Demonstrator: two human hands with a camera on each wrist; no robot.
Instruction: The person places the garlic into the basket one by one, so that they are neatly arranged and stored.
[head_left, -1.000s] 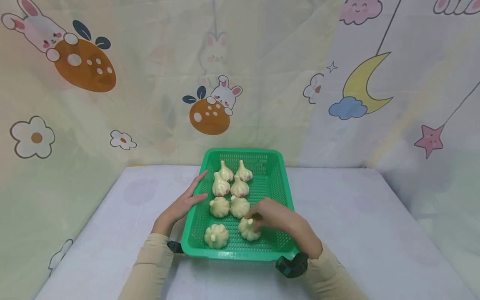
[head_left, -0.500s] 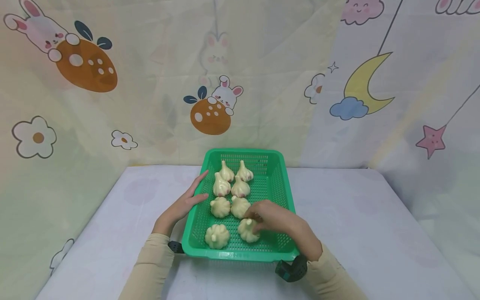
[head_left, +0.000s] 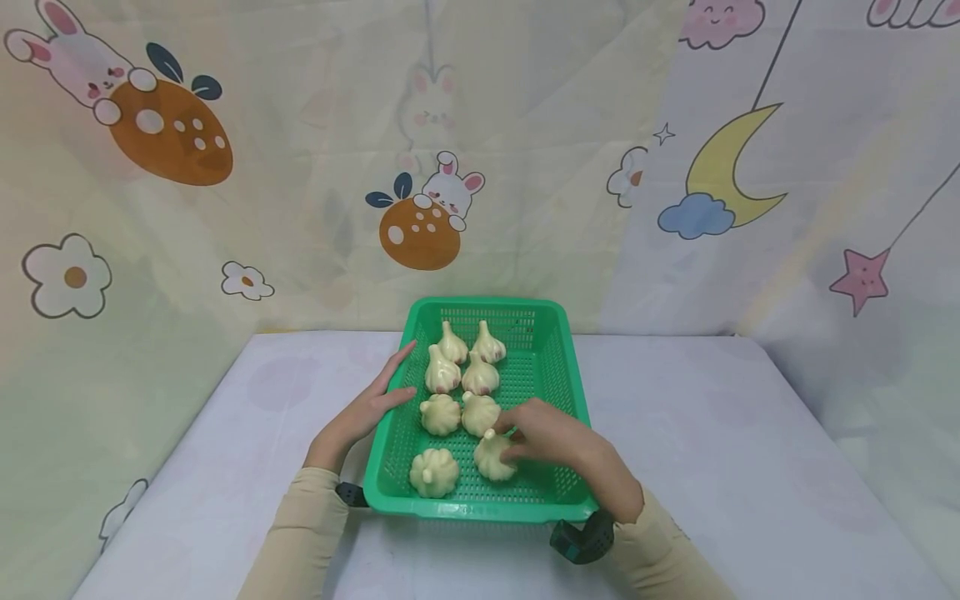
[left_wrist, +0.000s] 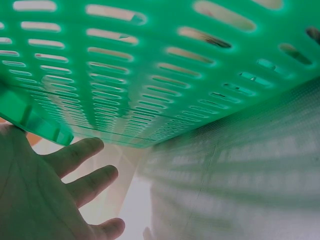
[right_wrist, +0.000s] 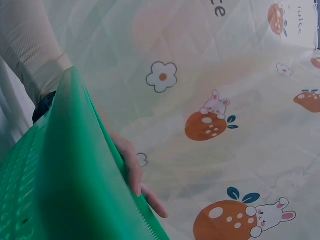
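In the head view a green plastic basket (head_left: 468, 510) with slotted walls holds several pale garlic bulbs. My right hand (head_left: 543, 433) reaches over the right rim and pinches the garlic bulb (head_left: 491, 457) at the front right, its stem leaning up and left. To its left lies another garlic bulb (head_left: 434, 472), apart from it. My left hand (head_left: 367, 410) rests on the left rim, fingers extended, thumb over the edge. In the left wrist view the left hand's fingers (left_wrist: 92, 185) are spread beside the basket's outer wall. The right hand does not show in the right wrist view.
Further back in the basket stand paired garlic bulbs, including one at the back right (head_left: 488, 343). The basket sits on a white-covered table (head_left: 720, 450). A printed cloth (head_left: 540, 167) hangs behind. A dark wrist camera (head_left: 583, 537) is beside the front right corner.
The garlic bulb in my right hand has turned slightly, its stem now tipping further to the left. My left hand stays on the rim, and the other bulbs keep their places.
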